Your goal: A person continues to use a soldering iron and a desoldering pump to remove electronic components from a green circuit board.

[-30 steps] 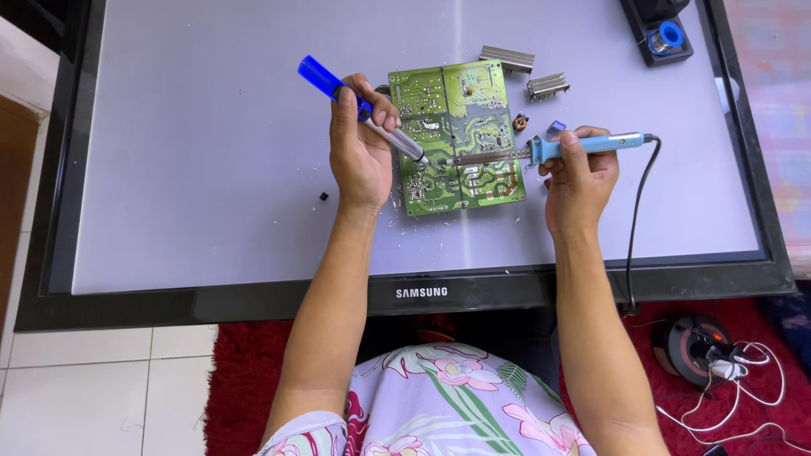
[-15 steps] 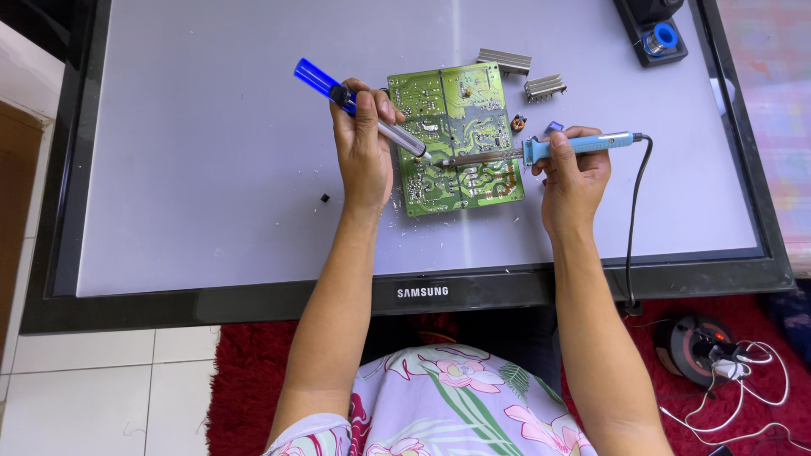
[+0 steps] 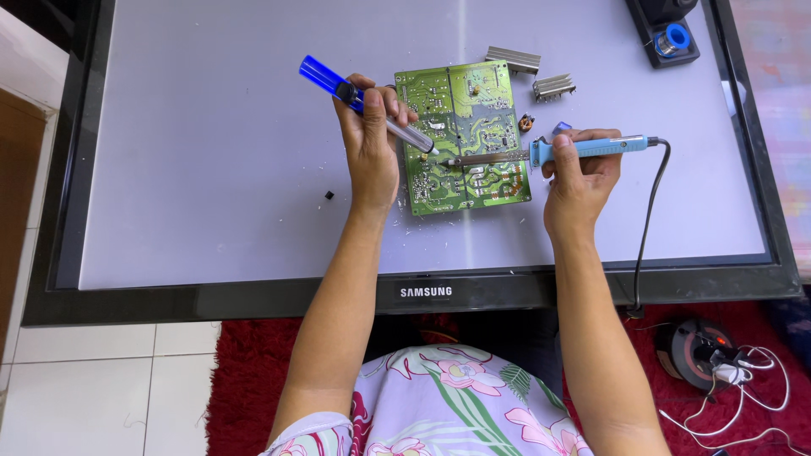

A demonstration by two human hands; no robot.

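Two hands, one green circuit board [image 3: 463,139], two heat sinks [image 3: 513,59].

- The left hand [image 3: 372,139] covers the middle of the blue desoldering pump [image 3: 363,101], and its nozzle tip is too small to make out.
- The green circuit board [image 3: 463,139] has its left edge partly behind that hand.
- The black holder [image 3: 667,34] at the screen's far right corner is cut off by the top edge.
- The small black speck [image 3: 329,195] on the screen is too small to identify.
- The coiled wires [image 3: 743,371] run off the right edge.
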